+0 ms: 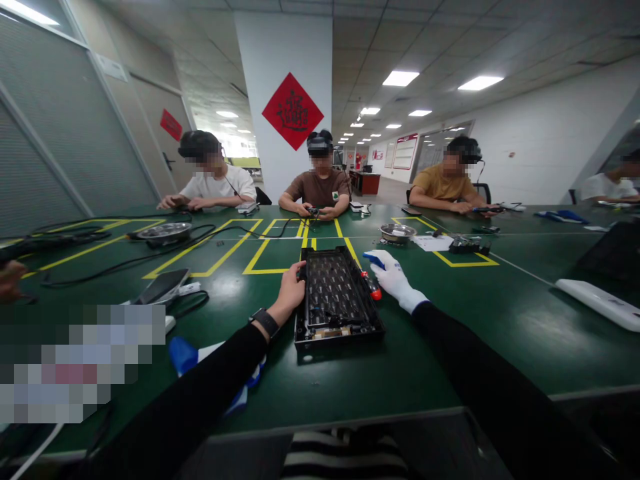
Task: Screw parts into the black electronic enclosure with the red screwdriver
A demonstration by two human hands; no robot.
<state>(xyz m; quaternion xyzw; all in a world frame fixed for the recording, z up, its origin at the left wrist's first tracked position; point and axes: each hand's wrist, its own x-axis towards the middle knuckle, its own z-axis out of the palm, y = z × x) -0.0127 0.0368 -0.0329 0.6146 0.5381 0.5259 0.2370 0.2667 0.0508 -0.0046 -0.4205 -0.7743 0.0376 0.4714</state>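
A black rectangular tray-like case [340, 341] lies on the green table in front of me, with rows of small parts inside. My bare left hand [291, 291] grips its left edge, the thumb near the rim; a dark watch is on the wrist. To the right of the case is my right hand [395, 279], in a white glove with blue fingertips, held just above the table with the index finger stretched forward. Beside the case's right edge, close to that hand, lies a red and black tool [373, 287]. My right hand holds nothing that I can see.
Blue and white gloves [184, 355] lie left of the case, partly under my left sleeve. Metal bowls [397, 233] [165, 231] stand farther back, with black cables at the left. A white power strip [600, 303] is at the right. Several people sit around the table.
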